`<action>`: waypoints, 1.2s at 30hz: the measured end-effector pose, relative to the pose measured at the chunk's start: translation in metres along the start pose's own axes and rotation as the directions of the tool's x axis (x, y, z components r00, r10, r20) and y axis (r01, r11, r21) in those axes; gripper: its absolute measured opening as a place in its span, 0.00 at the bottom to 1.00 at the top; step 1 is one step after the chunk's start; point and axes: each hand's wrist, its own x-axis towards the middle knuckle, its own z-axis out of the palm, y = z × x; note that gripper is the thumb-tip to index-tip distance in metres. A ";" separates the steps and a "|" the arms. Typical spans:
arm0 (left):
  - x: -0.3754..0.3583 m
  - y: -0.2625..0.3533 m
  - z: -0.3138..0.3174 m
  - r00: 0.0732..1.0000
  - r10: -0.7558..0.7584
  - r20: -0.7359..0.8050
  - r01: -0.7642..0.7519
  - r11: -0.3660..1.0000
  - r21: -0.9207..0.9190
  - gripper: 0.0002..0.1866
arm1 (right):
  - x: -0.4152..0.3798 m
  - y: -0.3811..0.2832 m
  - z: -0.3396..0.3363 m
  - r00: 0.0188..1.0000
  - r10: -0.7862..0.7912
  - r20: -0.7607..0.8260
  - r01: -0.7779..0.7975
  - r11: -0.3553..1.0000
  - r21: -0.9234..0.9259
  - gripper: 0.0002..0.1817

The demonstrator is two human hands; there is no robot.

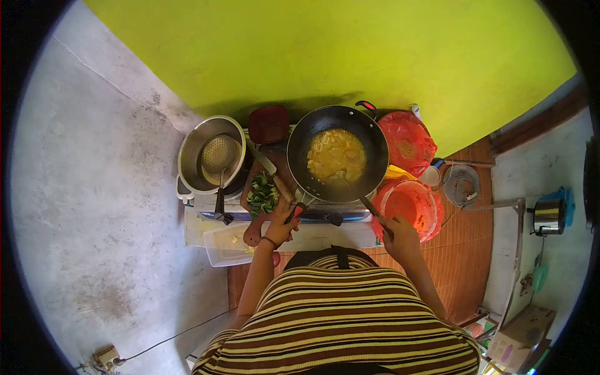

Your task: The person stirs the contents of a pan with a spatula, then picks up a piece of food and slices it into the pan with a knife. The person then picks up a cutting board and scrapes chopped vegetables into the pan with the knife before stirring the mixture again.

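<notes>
A black wok (pixel 306 134) sits on the stove, with yellow-orange food in sauce (pixel 337 155) in its middle. My left hand (pixel 280 228) is closed around the wok's near red-and-black handle (pixel 296 212). In my right hand (pixel 401 239) is the handle of a spatula (pixel 373 211), whose blade end dips into the sauce and is partly hidden. Left of the wok, a wooden cutting board (pixel 252 232) bears chopped green leaves (pixel 263 194) and a knife (pixel 264 162) lying at a slant.
A steel pot (pixel 185 159) holding a skimmer (pixel 219 154) stands at the left. Behind is a dark red bowl (pixel 269 125). Red plastic-lined containers (pixel 407 140) stand right of the wok, by a small cup (pixel 430 177). A clear plastic tray (pixel 219 250) is at the front left.
</notes>
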 end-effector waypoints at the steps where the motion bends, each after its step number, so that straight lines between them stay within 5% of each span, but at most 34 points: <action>1: 0.000 0.001 0.001 1.000 0.011 -0.007 -0.011 1.000 0.011 0.21 | -0.003 0.000 -0.002 1.000 0.009 0.012 -0.009 1.000 -0.014 0.17; 3: 0.002 0.002 -0.001 0.999 -0.027 0.026 0.026 0.998 0.055 0.30 | -0.003 0.006 0.006 0.999 -0.036 -0.017 0.036 0.999 -0.020 0.18; 6: -0.005 0.019 0.001 0.994 -0.109 0.012 0.110 0.994 -0.003 0.16 | 0.003 0.011 0.024 0.997 -0.058 -0.057 0.058 0.998 0.002 0.17; 10: -0.004 0.011 0.006 0.998 0.041 -0.057 -0.043 0.999 -0.024 0.16 | 0.016 0.017 0.040 0.995 -0.036 -0.096 0.049 0.989 0.140 0.17; 15: -0.008 0.014 0.009 0.991 0.094 -0.090 -0.100 0.993 -0.066 0.20 | 0.028 0.011 0.047 0.992 -0.071 -0.108 0.084 0.990 0.117 0.18; 18: -0.003 0.008 0.003 1.000 -0.024 -0.018 0.024 1.000 0.018 0.18 | 0.025 0.012 0.043 0.991 -0.105 -0.077 0.109 0.992 0.057 0.18; 22: -0.008 0.013 0.010 0.991 0.075 -0.111 -0.080 0.996 -0.041 0.11 | 0.019 0.024 0.013 0.988 -0.142 -0.060 0.147 0.985 0.085 0.18; 25: -0.003 0.005 0.005 0.996 0.048 -0.069 -0.049 0.999 -0.012 0.09 | 0.019 0.041 0.005 0.993 0.088 -0.076 -0.048 0.905 0.422 0.18; 27: -0.002 0.004 0.005 0.998 0.019 -0.061 -0.019 1.000 -0.005 0.10 | 0.025 0.046 -0.001 0.986 0.153 -0.067 -0.118 0.922 0.369 0.18; 29: 0.003 -0.003 0.001 1.000 -0.002 -0.014 0.002 0.999 0.032 0.27 | 0.036 0.053 -0.002 0.977 0.199 -0.070 -0.165 0.928 0.334 0.18; 31: 0.004 -0.005 -0.001 1.000 0.002 -0.011 -0.001 0.999 0.035 0.26 | 0.049 0.057 0.005 0.969 0.231 -0.085 -0.193 0.928 0.318 0.18; 33: 0.002 -0.005 0.002 0.999 0.032 -0.043 -0.032 0.999 0.010 0.11 | 0.060 0.048 0.000 0.966 0.257 -0.036 -0.234 0.923 0.307 0.18; 36: 0.001 -0.002 0.004 0.996 0.069 -0.063 -0.069 0.998 0.004 0.09 | 0.074 0.050 0.005 0.967 0.252 -0.034 -0.230 0.924 0.306 0.19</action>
